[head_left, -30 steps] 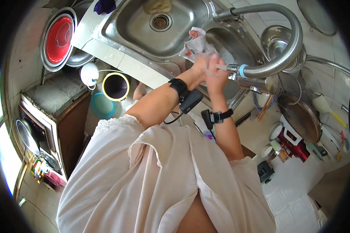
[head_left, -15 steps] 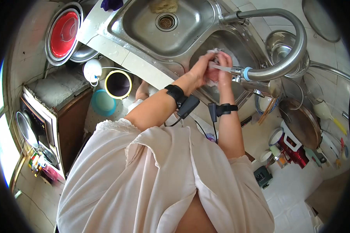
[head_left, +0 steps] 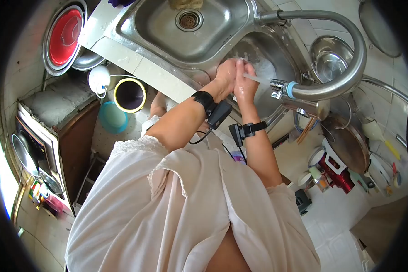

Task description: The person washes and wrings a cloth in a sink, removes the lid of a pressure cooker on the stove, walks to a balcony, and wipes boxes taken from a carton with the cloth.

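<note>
Left hand (head_left: 225, 76) and right hand (head_left: 245, 87) touching under running water (head_left: 257, 79), forearms (head_left: 181, 121) converging, whether fingers (head_left: 240, 68) grip anything unclear

1. Looking into a kitchen here, most likely a home one.
2. Up front, spotting a double-bowl steel sink (head_left: 156, 44) in a pale tabletop (head_left: 155, 76), with a curved tap (head_left: 361, 54) running.
3. Over right, finding a steel pot (head_left: 329, 65), chopsticks (head_left: 307, 131) and a yellow-handled spoon (head_left: 373, 131).
4. Across left, catching stacked basins (head_left: 64, 38), one red.
5. Down on the floor (head_left: 128, 124), seeing a yellow-rimmed bucket (head_left: 130, 95) and a blue basin (head_left: 103, 121).
</note>
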Available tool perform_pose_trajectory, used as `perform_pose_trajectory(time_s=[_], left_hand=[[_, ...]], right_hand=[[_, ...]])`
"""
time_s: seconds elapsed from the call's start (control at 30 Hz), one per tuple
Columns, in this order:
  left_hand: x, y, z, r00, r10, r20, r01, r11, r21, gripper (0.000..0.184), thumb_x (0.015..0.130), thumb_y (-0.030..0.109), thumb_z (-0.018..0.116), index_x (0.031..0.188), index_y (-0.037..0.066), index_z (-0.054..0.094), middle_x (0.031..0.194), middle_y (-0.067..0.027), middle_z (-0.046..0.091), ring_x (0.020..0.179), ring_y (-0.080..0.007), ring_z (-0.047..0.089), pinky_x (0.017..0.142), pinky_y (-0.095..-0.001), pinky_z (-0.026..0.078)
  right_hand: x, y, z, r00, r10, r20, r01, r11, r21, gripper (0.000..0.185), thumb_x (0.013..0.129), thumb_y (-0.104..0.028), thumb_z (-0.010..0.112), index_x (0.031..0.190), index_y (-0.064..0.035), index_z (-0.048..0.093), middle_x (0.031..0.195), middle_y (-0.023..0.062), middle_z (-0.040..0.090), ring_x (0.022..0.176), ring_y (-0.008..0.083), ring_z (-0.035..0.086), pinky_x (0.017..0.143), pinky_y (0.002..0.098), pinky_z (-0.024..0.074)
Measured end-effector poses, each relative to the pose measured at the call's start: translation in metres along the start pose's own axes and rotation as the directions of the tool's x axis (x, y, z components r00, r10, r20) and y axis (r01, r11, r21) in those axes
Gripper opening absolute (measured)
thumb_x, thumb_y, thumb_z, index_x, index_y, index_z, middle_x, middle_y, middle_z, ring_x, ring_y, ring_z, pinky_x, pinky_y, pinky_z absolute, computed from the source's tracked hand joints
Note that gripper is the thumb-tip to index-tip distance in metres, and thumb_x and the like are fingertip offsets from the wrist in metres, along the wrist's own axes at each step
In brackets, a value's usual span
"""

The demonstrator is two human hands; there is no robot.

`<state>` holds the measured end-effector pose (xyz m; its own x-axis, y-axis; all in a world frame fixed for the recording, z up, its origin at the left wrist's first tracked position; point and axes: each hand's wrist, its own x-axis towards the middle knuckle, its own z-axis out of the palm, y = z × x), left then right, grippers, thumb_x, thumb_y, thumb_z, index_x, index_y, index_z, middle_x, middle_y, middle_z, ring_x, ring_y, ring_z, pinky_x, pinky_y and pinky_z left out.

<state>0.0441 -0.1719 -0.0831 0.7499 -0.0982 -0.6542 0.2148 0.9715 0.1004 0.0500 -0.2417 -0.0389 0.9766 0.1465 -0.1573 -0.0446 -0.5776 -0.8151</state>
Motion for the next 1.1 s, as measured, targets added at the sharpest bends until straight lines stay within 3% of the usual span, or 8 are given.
perform_pose_trajectory(time_s=[0.1,0.2,0.3,0.37,0.53,0.6,0.83,1.1], left_hand=[[0.012,-0.012,-0.016,0.986,0.029,-0.164,-0.025,0.999,0.026,0.024,0.101,0.017,0.049,0.096,0.000,0.066,0.093,-0.0126,0.068,0.084,-0.0273,0.064,0.079,-0.0412,0.054],[0.015,-0.013,-0.023,0.893,0.434,0.118,-0.334,0.466,0.819,0.026,0.099,0.017,0.050,0.091,0.000,0.068,0.091,-0.0125,0.068,0.079,-0.0248,0.064,0.074,-0.0433,0.053],[-0.018,0.001,0.008,0.942,0.245,-0.231,-0.100,0.858,0.505,0.031,0.099,0.018,0.050,0.089,-0.004,0.069,0.092,-0.0160,0.071,0.083,-0.0274,0.069,0.076,-0.0433,0.054],[-0.024,0.006,0.012,0.928,0.369,-0.059,-0.124,0.452,0.883,0.032,0.100,0.020,0.050,0.098,-0.004,0.071,0.091,-0.0202,0.073,0.087,-0.0304,0.072,0.080,-0.0420,0.056],[-0.056,0.022,0.028,0.971,0.232,0.066,-0.089,0.089,0.992,0.037,0.095,0.038,0.060,0.102,0.005,0.076,0.094,-0.0218,0.073,0.094,-0.0390,0.071,0.087,-0.0480,0.055],[-0.074,0.024,0.022,0.808,0.306,0.504,-0.457,-0.215,0.863,0.031,0.097,0.031,0.064,0.112,0.007,0.074,0.104,-0.0166,0.072,0.094,-0.0307,0.071,0.086,-0.0413,0.056],[-0.126,0.027,0.041,0.684,0.269,0.678,-0.493,-0.514,0.702,0.036,0.099,0.035,0.061,0.128,0.016,0.070,0.133,-0.0199,0.063,0.115,-0.0401,0.062,0.105,-0.0453,0.047],[-0.146,0.075,0.013,0.768,0.105,0.632,-0.589,-0.271,0.761,0.033,0.102,0.030,0.058,0.132,0.017,0.067,0.135,-0.0206,0.062,0.117,-0.0393,0.062,0.102,-0.0444,0.050]], right_hand=[[0.000,0.007,0.002,1.000,0.013,0.015,-0.011,0.989,-0.144,0.039,0.101,-0.038,0.059,0.102,-0.0002,0.068,0.086,0.0185,0.071,0.079,0.0333,0.067,0.076,0.0444,0.0519],[-0.001,0.017,0.004,0.998,-0.041,-0.044,0.032,0.981,-0.193,0.037,0.102,-0.033,0.056,0.101,0.0016,0.068,0.081,0.0193,0.070,0.078,0.0284,0.067,0.076,0.0438,0.0521],[-0.007,0.022,0.003,0.995,0.093,-0.026,-0.092,0.995,0.026,0.036,0.102,-0.035,0.057,0.102,-0.0008,0.069,0.087,0.0144,0.072,0.079,0.0229,0.067,0.075,0.0420,0.0533],[-0.004,0.036,-0.005,0.898,0.405,0.172,-0.431,0.736,0.522,0.035,0.102,-0.038,0.058,0.116,-0.0072,0.069,0.105,0.0087,0.073,0.087,0.0210,0.068,0.077,0.0369,0.0539],[-0.011,0.058,-0.049,0.827,0.445,0.344,-0.547,0.499,0.672,0.051,0.104,-0.050,0.055,0.136,-0.0108,0.058,0.122,0.0042,0.065,0.114,0.0186,0.062,0.099,0.0345,0.0496],[-0.013,0.038,-0.059,0.713,0.664,0.226,-0.681,0.578,0.449,0.055,0.104,-0.053,0.052,0.140,-0.0102,0.054,0.134,0.0046,0.061,0.125,0.0195,0.058,0.108,0.0366,0.0448],[-0.003,-0.030,-0.039,0.679,0.328,0.657,-0.726,0.169,0.666,0.056,0.104,-0.054,0.049,0.135,-0.0091,0.060,0.128,0.0125,0.066,0.120,0.0269,0.063,0.104,0.0415,0.0501],[0.022,0.016,-0.031,0.851,0.417,0.318,-0.484,0.391,0.783,0.055,0.101,-0.048,0.061,0.144,-0.0147,0.052,0.127,0.0093,0.066,0.113,0.0276,0.065,0.095,0.0467,0.0548]])
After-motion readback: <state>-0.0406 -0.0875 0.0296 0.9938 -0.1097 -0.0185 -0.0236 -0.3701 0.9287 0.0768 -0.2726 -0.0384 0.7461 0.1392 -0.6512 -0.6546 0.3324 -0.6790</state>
